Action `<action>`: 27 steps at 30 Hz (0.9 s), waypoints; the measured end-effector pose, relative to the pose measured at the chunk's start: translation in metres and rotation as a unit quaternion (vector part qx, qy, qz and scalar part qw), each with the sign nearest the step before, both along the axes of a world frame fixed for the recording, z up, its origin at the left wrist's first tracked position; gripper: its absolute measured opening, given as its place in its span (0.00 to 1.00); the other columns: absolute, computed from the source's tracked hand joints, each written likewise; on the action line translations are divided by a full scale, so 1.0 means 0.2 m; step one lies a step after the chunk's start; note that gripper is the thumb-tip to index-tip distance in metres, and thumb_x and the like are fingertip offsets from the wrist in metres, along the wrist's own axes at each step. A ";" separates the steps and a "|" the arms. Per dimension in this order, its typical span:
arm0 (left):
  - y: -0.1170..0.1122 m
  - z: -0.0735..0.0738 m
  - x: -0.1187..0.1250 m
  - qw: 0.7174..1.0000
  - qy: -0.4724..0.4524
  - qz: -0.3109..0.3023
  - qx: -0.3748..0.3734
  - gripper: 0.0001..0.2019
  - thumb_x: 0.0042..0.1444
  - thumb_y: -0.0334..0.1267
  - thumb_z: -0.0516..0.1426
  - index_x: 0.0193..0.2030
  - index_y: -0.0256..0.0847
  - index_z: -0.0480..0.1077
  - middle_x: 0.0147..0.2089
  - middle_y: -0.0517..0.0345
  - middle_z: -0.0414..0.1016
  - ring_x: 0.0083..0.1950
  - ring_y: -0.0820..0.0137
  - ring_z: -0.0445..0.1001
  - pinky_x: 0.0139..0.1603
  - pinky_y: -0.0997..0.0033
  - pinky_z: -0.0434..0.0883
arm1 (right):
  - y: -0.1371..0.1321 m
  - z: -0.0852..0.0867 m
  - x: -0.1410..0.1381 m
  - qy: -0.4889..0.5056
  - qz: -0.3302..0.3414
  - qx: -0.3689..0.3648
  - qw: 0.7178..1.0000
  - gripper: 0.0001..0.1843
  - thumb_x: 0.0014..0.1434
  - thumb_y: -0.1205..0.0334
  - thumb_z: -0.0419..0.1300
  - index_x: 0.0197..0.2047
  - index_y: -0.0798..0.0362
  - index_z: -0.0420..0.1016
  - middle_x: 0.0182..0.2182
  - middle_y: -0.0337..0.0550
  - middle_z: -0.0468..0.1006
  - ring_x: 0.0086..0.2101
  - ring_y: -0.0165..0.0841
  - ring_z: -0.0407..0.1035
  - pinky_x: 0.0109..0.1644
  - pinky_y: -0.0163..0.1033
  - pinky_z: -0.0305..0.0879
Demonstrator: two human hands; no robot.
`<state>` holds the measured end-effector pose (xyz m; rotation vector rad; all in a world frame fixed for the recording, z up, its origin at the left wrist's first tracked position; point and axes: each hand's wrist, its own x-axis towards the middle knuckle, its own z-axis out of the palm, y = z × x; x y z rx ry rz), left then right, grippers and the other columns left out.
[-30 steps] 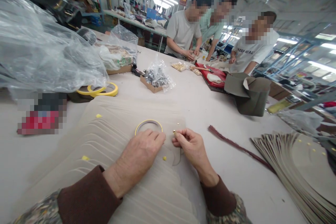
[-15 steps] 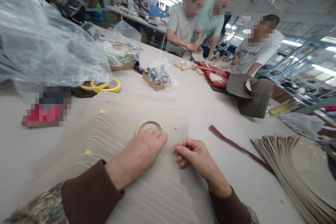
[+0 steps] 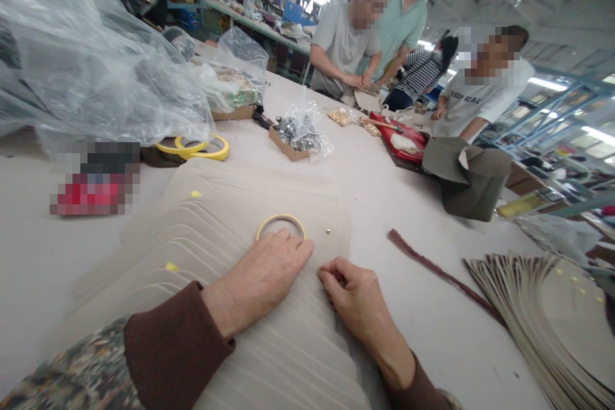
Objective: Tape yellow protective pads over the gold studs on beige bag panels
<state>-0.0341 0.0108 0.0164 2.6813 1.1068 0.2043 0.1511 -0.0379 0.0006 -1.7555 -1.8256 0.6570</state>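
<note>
A stack of thin beige sheets [image 3: 225,218] lies fanned in front of me, with small yellow tape bits on some edges. My left hand [image 3: 269,278] rests on the stack, its fingers curled over a roll of yellow tape [image 3: 263,225]. Near the sheets' right edge, my right hand [image 3: 353,288] has thumb and forefinger pinched together low over the top sheet. Whatever is between those fingertips is hidden. Just above them, a small brass-coloured metal stud [image 3: 328,231] sits on the sheet near its corner.
More yellow tape rolls [image 3: 216,148] lie by a large clear plastic bag [image 3: 110,70]. Farther back is a small box of metal parts [image 3: 295,138]. To the right are a dark red strip [image 3: 442,274], a fanned pile of pieces [image 3: 514,295] and olive material [image 3: 473,182]. Several people work across the table.
My right fingertips have come down and inward onto the sheet; the small metal piece visible at them before is now hidden. My left hand stays on the tape roll. The view has shifted slightly.
</note>
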 end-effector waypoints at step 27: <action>-0.01 -0.01 -0.02 0.996 -0.093 0.004 0.006 0.08 0.64 0.28 0.47 0.40 0.41 0.66 0.37 0.57 0.72 0.39 0.66 0.69 0.40 0.66 0.69 | -0.01 0.01 -0.01 -0.045 -0.012 -0.038 0.998 0.12 0.56 0.64 0.59 0.22 0.53 0.74 0.18 0.37 0.74 0.21 0.30 0.66 0.26 0.33 0.57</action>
